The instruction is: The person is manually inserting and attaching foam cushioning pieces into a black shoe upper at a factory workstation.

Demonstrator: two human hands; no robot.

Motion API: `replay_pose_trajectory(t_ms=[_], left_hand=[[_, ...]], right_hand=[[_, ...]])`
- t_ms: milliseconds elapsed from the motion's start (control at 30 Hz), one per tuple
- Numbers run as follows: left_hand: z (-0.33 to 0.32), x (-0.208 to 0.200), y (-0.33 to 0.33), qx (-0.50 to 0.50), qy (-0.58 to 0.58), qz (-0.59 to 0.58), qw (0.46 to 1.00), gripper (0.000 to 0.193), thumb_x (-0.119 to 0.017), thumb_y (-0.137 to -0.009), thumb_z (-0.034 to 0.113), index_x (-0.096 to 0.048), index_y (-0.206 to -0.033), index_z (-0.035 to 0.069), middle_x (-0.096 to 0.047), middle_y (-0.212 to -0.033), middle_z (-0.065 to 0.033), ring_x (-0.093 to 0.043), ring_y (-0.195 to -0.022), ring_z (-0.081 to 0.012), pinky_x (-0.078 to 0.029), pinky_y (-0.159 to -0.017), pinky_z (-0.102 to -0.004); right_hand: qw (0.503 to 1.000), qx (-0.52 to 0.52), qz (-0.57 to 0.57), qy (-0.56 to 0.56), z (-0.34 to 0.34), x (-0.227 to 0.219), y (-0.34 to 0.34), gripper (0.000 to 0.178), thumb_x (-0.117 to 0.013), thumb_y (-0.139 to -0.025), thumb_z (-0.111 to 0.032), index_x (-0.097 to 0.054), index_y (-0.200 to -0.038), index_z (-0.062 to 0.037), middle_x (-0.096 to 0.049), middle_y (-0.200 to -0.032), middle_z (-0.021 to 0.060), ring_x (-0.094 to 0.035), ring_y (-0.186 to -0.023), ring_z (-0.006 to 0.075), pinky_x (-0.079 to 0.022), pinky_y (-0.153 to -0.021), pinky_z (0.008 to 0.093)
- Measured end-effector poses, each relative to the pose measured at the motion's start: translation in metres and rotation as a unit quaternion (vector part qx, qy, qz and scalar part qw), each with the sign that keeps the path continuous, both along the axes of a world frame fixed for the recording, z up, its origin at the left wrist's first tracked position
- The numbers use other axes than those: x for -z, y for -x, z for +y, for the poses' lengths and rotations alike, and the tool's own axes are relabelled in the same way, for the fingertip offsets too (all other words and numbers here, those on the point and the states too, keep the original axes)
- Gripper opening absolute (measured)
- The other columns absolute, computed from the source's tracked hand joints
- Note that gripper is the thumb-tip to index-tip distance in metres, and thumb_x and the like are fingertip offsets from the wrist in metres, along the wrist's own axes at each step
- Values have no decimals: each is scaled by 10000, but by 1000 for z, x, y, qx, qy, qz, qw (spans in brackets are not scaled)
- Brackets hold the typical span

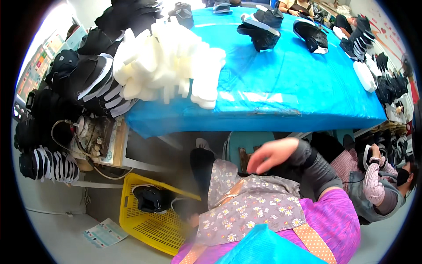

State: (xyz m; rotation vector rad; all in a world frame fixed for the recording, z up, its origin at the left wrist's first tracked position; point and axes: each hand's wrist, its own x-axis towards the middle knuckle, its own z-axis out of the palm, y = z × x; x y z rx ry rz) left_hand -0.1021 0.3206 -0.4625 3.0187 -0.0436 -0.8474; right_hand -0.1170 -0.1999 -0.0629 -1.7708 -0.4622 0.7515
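My right hand [273,155] hovers over my lap, above the flowered apron [250,200]. Its fingers are stretched out and nothing shows in them. Low beside the yellow plastic basket [132,224], my left hand [192,220] is a dark blur at the apron's edge, so its fingers cannot be made out. Near it is a curved pale edge [175,203] of something whose kind I cannot tell. A black shoe [150,198] with a pale sole lies inside the basket, a little left of that hand.
Ahead stands a table with a blue cover [272,75], bearing a heap of white foam shoe inserts [162,61] and several black shoes [311,36]. More black shoes [83,75] are stacked at the left. A seated co-worker [378,185] handles a shoe at the right.
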Motion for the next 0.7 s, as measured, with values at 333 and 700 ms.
replay_pose_trajectory(t_ms=[333, 700], left_hand=[[-14, -63, -23, -124, 66, -17, 990, 464, -701, -815, 367, -708, -1125, 21, -712, -1072, -212, -678, -1033, -371, -534, -896, -442], [-32, -151, -67, -94, 261, -161, 947, 299, -596, -921, 201, -691, -1161, 48, -718, -1046, -189, -681, -980, -364, -539, -862, -426]], right_hand=[[552, 479, -564, 385, -229, -57, -224, 517, -745, -836, -267, -584, -1248, 2, -641, -1189, 227, -605, -1147, 376, -481, -985, 433], [526, 537, -313, 581, -237, -52, -281, 645, -744, -847, -415, -488, -1374, -143, -630, -1283, 66, -614, -1182, 262, -447, -1021, 502]])
